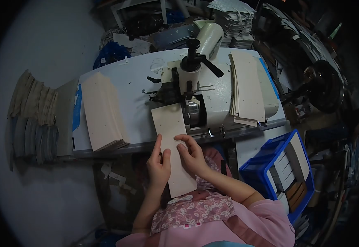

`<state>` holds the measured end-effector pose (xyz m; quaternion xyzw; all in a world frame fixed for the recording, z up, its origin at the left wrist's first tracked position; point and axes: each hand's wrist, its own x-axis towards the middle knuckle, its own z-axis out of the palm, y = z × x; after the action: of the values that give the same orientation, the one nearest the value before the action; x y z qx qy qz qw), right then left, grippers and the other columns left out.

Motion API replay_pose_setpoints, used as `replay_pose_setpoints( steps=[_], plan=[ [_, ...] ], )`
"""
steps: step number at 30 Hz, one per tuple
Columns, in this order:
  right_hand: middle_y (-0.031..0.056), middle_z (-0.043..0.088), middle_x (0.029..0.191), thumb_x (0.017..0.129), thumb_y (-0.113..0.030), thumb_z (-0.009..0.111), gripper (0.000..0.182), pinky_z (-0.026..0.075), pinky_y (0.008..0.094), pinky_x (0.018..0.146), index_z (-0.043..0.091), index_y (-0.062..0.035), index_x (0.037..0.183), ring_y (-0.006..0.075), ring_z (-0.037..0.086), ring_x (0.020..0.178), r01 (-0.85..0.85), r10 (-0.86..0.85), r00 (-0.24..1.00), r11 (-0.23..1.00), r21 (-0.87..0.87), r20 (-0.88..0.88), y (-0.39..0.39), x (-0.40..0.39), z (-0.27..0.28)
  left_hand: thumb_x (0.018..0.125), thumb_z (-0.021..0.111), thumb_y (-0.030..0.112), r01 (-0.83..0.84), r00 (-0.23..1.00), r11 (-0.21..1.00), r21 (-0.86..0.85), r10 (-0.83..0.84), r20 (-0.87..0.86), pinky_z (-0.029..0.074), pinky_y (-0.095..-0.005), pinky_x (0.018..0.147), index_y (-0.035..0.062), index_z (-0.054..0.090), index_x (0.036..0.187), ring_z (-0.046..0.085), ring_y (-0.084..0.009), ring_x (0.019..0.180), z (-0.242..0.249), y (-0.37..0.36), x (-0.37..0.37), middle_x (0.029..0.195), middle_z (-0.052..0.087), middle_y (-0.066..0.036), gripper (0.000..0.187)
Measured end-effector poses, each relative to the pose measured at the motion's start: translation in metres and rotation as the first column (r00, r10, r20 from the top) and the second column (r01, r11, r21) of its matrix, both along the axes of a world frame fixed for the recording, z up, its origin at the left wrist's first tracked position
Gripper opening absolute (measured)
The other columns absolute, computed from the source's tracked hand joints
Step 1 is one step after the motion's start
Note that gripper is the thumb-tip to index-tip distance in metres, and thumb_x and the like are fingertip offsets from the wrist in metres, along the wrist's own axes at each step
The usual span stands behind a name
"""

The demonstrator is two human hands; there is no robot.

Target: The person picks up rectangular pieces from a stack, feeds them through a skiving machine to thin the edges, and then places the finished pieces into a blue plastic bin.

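Observation:
A long cream panel (173, 164), flat and thin with small dark dots, runs from the machine down to my lap. Its material I cannot make out for certain. My left hand (159, 166) grips the left edge, thumb on top and index finger stretched along the side. On the opposite edge, my right hand (192, 156) holds the panel with the index finger bent over its face. The panel's far end lies at the metal roller (193, 113) of a bench machine (218, 109), which has a black lever handle (210, 66) on top.
A stack of similar cream panels (101, 111) lies on the white tabletop (136, 107) to the left. More panels (247, 88) rest on the machine's right side. A blue crate (253, 166) holding stacked pieces stands at right. A black fan-like object (321, 86) is beyond it.

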<state>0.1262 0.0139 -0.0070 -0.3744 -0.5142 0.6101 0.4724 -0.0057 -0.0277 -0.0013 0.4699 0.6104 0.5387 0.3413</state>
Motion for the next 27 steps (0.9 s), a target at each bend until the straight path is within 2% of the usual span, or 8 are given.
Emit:
replay_pose_setpoints(
  steps=[15,18,22,23,24,25,26,27],
  plan=[
    [0.0056,0.059,0.112,0.095,-0.003,0.051,0.024,0.043,0.0228,0.09,0.054,0.0008,0.119,0.0088,0.054,0.103,0.033,-0.034,0.999,0.999,-0.014,-0.003,-0.001,0.008,0.001,0.092,0.058,0.006,0.022,0.997,0.999,-0.042,-0.025,-0.077,0.03,-0.0208,0.05,0.0021,0.047,0.14,0.032,-0.0039,0.056,0.005,0.001,0.006,0.066,0.039,0.003,0.049],
    [0.0061,0.06,0.112,0.095,-0.003,0.051,0.024,0.043,0.0232,0.09,0.053,0.0007,0.119,0.0092,0.055,0.103,0.126,-0.128,0.992,0.991,0.05,0.02,-0.001,0.011,-0.007,0.091,0.059,0.004,0.077,0.997,0.994,-0.074,-0.074,0.031,0.03,-0.0208,0.049,0.0027,0.048,0.139,0.032,-0.0036,0.056,0.007,0.008,0.013,0.066,0.039,0.003,0.049],
    [0.0051,0.057,0.114,0.095,-0.003,0.052,0.025,0.04,0.0232,0.094,0.051,0.0008,0.119,0.0106,0.053,0.108,0.196,-0.198,0.978,0.98,0.032,0.063,-0.004,0.043,0.005,0.09,0.061,0.003,0.175,0.985,0.984,-0.041,-0.175,-0.005,0.035,-0.0214,0.05,0.0038,0.048,0.14,0.036,-0.0052,0.055,-0.001,0.02,0.038,0.066,0.041,0.0,0.051],
    [0.006,0.056,0.117,0.095,-0.003,0.052,0.028,0.039,0.0238,0.095,0.049,0.0005,0.123,0.0115,0.053,0.11,0.195,-0.189,0.967,0.981,-0.019,0.171,-0.006,0.059,0.012,0.089,0.062,0.003,0.224,0.973,0.975,-0.006,-0.224,-0.054,0.036,-0.0219,0.051,0.0043,0.044,0.142,0.037,-0.0067,0.055,0.004,0.024,0.046,0.065,0.043,-0.003,0.055],
    [0.0115,0.05,0.125,0.094,-0.005,0.055,0.039,0.038,0.0287,0.099,0.041,0.0006,0.13,0.0177,0.05,0.116,0.202,-0.212,0.943,0.977,0.067,0.255,-0.006,0.069,0.018,0.089,0.063,0.003,0.275,0.957,0.961,0.026,-0.271,-0.104,0.037,-0.0224,0.052,0.0047,0.041,0.144,0.038,-0.0081,0.054,0.009,0.028,0.054,0.065,0.045,-0.005,0.059],
    [0.017,0.044,0.134,0.093,-0.008,0.059,0.052,0.037,0.0336,0.103,0.034,0.0007,0.138,0.0239,0.047,0.123,0.205,-0.245,0.91,0.967,0.152,0.335,-0.006,0.078,0.024,0.088,0.065,0.006,0.24,0.971,0.971,-0.002,-0.24,-0.002,0.044,-0.0265,0.056,0.0037,0.046,0.138,0.052,-0.0144,0.055,0.012,0.032,0.06,0.07,0.058,-0.01,0.054],
    [0.0225,0.035,0.14,0.089,-0.011,0.064,0.065,0.033,0.0397,0.106,0.028,0.0011,0.142,0.0326,0.039,0.129,0.219,-0.44,0.703,0.882,0.418,0.559,-0.006,0.087,0.035,0.089,0.064,0.004,0.273,0.962,0.962,-0.024,-0.273,-0.013,0.045,-0.0248,0.058,0.0022,0.048,0.133,0.054,-0.0111,0.059,0.015,0.034,0.059,0.074,0.061,-0.009,0.047],
    [0.028,0.025,0.146,0.085,-0.014,0.069,0.078,0.03,0.0459,0.109,0.022,0.0016,0.145,0.0412,0.031,0.135,0.133,-0.638,0.408,0.749,0.649,0.653,-0.006,0.095,0.047,0.09,0.062,0.003,0.31,0.95,0.95,-0.044,-0.312,-0.024,0.046,-0.0231,0.059,0.0007,0.05,0.128,0.056,-0.0079,0.064,0.02,0.037,0.054,0.078,0.063,-0.007,0.04]
  ],
)
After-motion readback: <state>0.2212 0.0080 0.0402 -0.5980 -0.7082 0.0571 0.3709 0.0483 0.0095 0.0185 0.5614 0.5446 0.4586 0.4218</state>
